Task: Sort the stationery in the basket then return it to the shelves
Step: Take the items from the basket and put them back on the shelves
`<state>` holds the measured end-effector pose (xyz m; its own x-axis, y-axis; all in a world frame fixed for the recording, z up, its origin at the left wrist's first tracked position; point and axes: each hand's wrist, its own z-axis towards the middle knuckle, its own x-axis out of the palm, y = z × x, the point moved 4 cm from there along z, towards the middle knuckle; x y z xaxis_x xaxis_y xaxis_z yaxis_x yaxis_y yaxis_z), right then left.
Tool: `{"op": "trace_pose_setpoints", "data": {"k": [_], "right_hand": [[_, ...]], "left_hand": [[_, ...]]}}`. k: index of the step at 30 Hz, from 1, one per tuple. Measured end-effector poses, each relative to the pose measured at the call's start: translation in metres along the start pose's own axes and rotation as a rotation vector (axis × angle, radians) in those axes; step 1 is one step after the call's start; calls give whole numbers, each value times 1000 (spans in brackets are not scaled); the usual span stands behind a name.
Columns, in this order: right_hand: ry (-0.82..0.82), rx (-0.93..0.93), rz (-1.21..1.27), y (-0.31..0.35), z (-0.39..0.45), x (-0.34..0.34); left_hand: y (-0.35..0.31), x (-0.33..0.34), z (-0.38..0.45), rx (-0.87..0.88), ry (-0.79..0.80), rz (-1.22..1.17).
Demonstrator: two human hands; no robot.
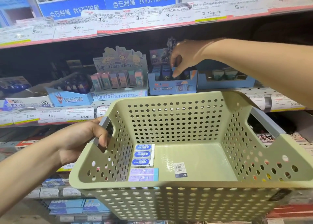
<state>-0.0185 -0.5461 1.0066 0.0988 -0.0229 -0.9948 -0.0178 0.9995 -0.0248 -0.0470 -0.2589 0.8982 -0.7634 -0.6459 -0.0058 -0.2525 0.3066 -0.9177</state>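
Fingers of the left hand (88, 137) are curling round the grey handle (103, 122) of the green basket (169, 185), holding it before the shelves (118, 29). Inside, along the left wall, three blue erasers (144, 154) and two pale purple erasers (144, 174) are lying in a row, beside a barcode sticker (179, 169). The right hand (183, 58) is pinching a small blue item (173, 69) over the blue display box (172, 86).

two bare forearms in view, left hand (84, 135) from 8 o'clock, right hand (183, 58) from 3 o'clock; no sleeves, rings or watch visible.
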Motion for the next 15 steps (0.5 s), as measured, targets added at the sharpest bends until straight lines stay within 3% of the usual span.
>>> {"op": "trace_pose_setpoints", "data": {"k": [10,15], "right_hand": [[82,36,-49,1,-1,-6],[-1,75,-73,-3,-7,-2]], "left_hand": [[0,-1,1,3,-22,-14],[1,-2,0,2,-29,-7]]}}
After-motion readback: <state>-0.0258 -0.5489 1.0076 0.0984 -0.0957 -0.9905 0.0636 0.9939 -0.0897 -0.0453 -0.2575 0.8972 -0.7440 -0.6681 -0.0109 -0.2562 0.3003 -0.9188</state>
